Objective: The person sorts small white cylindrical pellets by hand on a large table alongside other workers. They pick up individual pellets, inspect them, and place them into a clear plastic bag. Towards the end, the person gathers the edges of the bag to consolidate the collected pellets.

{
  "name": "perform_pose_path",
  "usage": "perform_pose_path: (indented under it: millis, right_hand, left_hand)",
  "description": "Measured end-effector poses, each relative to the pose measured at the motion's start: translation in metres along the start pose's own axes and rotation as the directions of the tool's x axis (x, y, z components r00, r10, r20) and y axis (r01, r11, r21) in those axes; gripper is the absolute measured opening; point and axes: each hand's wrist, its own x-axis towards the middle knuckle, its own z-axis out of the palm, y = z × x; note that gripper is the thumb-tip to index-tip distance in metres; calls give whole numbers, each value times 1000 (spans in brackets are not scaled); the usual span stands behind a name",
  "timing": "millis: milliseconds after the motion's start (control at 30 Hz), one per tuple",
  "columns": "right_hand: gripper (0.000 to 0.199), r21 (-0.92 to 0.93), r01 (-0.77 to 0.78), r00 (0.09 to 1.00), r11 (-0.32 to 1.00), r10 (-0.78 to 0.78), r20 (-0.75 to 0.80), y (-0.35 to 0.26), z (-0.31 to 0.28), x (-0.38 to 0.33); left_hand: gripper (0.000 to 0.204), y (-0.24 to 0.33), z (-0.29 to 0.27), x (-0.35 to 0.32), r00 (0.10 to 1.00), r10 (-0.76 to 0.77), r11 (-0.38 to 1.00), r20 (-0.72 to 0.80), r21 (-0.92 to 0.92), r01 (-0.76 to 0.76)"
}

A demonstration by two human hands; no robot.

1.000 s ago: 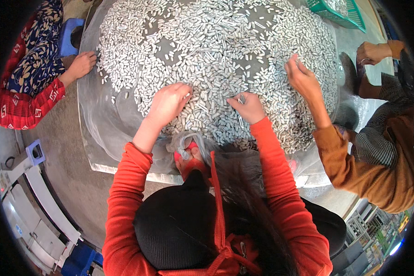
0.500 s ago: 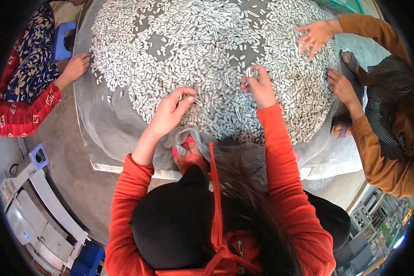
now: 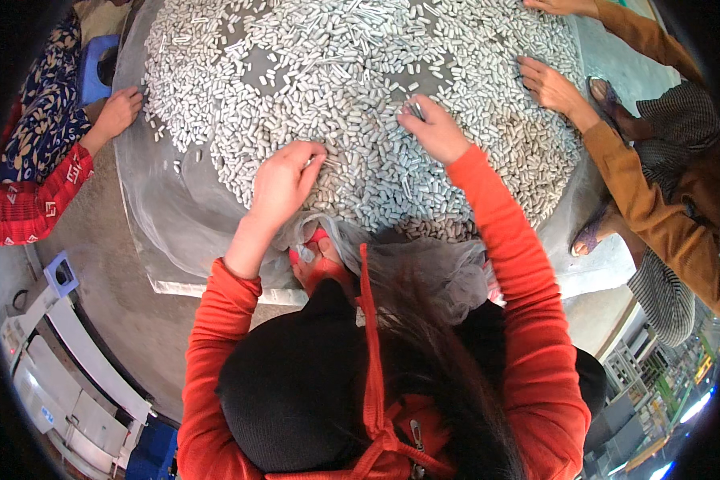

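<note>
A wide heap of small silvery metal pieces (image 3: 352, 88), mostly short rounded slugs with some longer slim ones among them, covers the low platform before me. Over its near left part, my left hand (image 3: 284, 182) is closed, with a slim metal piece (image 3: 309, 162) between thumb and fingers. Farther right and a little farther off, my right hand (image 3: 436, 132) is pinched over the heap. A small metal piece (image 3: 418, 110) shows at its fingertips; whether it holds more is hidden.
Grey sheeting (image 3: 168, 210) lies under the heap. At the left, a co-worker's hand (image 3: 120, 112) rests by the sheet's edge. At the right, another person's hand (image 3: 546, 84) touches the heap, the other hand (image 3: 564, 6) farther back. A blue stool (image 3: 96, 70) stands far left.
My right hand has moved left and slightly away, and the pieces at its fingertips show less. My left hand shifts slightly left. The right co-worker's hands have both moved farther back.
</note>
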Motion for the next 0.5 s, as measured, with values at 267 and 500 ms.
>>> perform_pose_path:
  millis: [267, 500]
  right_hand:
    - [37, -563, -69, 937, 824, 248, 248, -16, -3, -80]
    - [28, -615, 91, 971, 783, 66, 228, -7, 16, -85]
  left_hand:
    - [18, -4, -4, -3, 998, 42, 999, 54, -5, -42]
    - [12, 4, 1, 10, 980, 114, 971, 161, 191, -144]
